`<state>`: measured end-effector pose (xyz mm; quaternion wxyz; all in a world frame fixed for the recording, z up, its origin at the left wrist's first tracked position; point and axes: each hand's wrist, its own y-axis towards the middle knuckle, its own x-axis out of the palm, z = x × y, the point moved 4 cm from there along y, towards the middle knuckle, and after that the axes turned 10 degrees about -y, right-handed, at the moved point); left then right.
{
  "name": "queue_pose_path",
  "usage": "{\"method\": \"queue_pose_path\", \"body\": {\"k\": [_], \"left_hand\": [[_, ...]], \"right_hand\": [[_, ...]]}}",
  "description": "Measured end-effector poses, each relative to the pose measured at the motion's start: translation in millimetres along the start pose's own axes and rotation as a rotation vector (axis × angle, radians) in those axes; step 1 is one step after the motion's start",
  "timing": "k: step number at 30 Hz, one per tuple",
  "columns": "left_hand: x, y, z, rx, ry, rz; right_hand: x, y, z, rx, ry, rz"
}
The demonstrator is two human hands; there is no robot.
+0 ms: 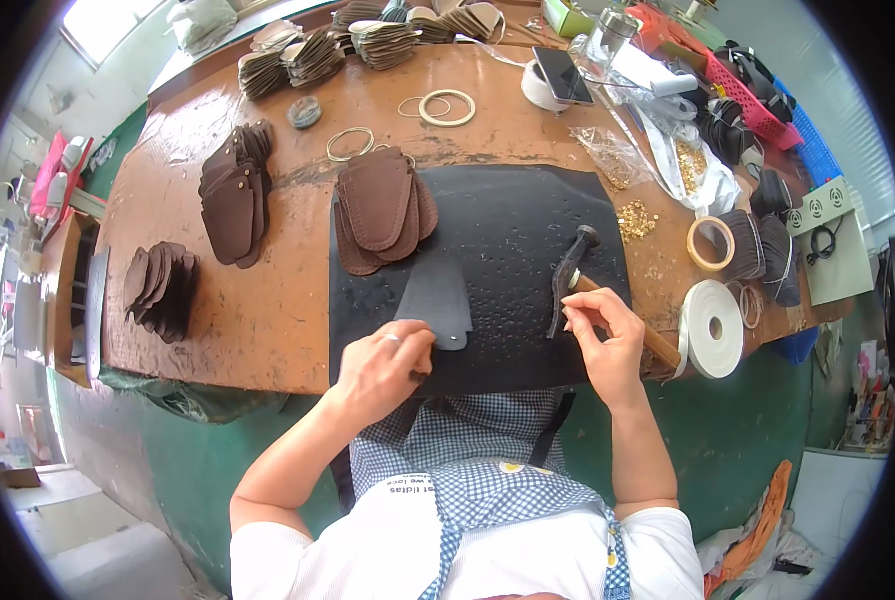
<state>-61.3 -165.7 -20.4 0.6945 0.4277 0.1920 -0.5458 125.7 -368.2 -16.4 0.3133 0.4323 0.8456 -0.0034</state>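
While both hands work at the near edge of the black mat (pixel 507 230):
Left hand (pixel 382 365) pinches the lower edge of a dark leather piece (pixel 435 298) lying flat on the mat. Right hand (pixel 599 335), fingers pressed together, grips the wooden handle of a hammer (pixel 567 270).

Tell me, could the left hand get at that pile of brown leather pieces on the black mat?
Probably yes. The left hand rests on a dark cut piece, and only bare black mat lies between it and the brown pile.
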Motion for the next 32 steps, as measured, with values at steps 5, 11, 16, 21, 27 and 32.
{"method": "queue_pose_path", "body": {"k": [5,11,16,21,27,32], "left_hand": [[-61,16,27,-0.172,-0.067,0.376],[-43,36,-19,-0.669,-0.493,0.16],[-6,44,-50,-0.722,-0.385,-0.072],[-28,42,-38,-0.69,-0.326,0.147],[-13,17,-49,-0.482,-0.601,0.413],[-8,-9,-65,-0.655,-0.65,0.419]], "right_hand": [[-11,0,7,0.038,-0.002,0.055],[-7,5,3,0.037,0.032,0.054],[-6,6,0,-0.004,0.008,0.025],[-28,3,9,0.034,-0.105,0.145],[-38,2,26,0.001,-0.706,0.031],[-37,-2,34,0.115,-0.658,-0.122]]}}
